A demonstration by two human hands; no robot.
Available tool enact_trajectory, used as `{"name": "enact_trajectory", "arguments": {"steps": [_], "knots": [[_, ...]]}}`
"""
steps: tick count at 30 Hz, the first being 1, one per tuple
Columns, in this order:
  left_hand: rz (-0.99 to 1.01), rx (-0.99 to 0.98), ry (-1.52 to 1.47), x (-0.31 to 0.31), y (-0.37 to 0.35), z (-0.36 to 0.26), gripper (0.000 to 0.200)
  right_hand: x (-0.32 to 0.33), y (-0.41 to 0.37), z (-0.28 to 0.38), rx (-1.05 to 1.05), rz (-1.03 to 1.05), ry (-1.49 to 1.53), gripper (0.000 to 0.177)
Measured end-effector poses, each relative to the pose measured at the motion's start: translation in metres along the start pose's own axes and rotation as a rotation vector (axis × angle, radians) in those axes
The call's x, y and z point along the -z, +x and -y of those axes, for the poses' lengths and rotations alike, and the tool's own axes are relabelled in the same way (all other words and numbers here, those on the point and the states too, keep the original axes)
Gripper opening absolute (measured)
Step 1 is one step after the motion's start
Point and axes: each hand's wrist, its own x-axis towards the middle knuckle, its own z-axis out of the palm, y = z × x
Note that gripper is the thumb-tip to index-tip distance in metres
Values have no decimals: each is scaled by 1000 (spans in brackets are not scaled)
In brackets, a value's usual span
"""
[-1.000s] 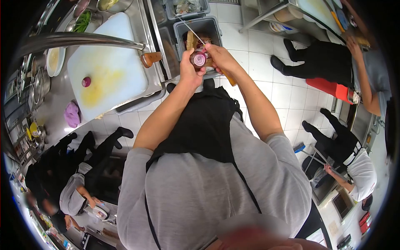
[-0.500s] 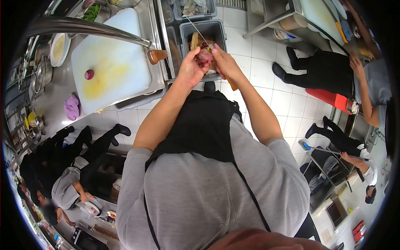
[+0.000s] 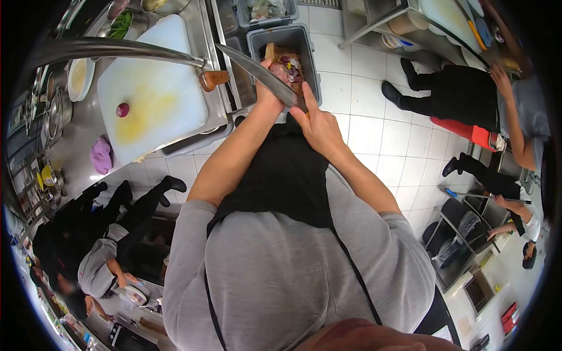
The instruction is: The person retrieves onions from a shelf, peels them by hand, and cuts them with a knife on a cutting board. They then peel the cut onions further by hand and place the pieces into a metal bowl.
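Note:
My right hand is closed around the handle end of a large kitchen knife, with the index finger stretched along the blade. The blade slants up and left across my left hand, its tip near the counter edge. My left hand's fingers are mostly behind the blade, so their grip is hidden. Both hands are over an open grey bin of food scraps, including pinkish and dark red pieces. On the white cutting board, stained yellow, lies a red onion.
A metal bar with a wooden handle crosses above the board. A purple cloth and a white bowl are on the steel counter. Another bin stands beyond. Co-workers are at left and right, one beside a red container.
The knife has swung across in front of my left hand, its blade now broadside to view. My right hand has moved down and away from my left. A co-worker at right has shifted.

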Motion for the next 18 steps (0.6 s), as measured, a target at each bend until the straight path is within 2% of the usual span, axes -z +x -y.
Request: {"name": "enact_trajectory", "arguments": {"steps": [3, 12, 15, 17, 18], "knots": [[-421, -73, 41, -26, -8, 11, 29, 1, -7, 0, -17, -31, 25, 73], [-524, -269, 99, -67, -22, 15, 25, -3, -14, -11, -73, -23, 41, 70], [-528, -236, 54, -69, -23, 13, 24, -1, -11, -11, -54, -11, 51, 71], [-474, -298, 156, -34, -6, 20, 14, 1, -3, -9, -24, -25, 60, 72], [-444, -328, 208, -17, 3, 23, 22, 1, 5, -6, -4, -46, 64, 72]]}}
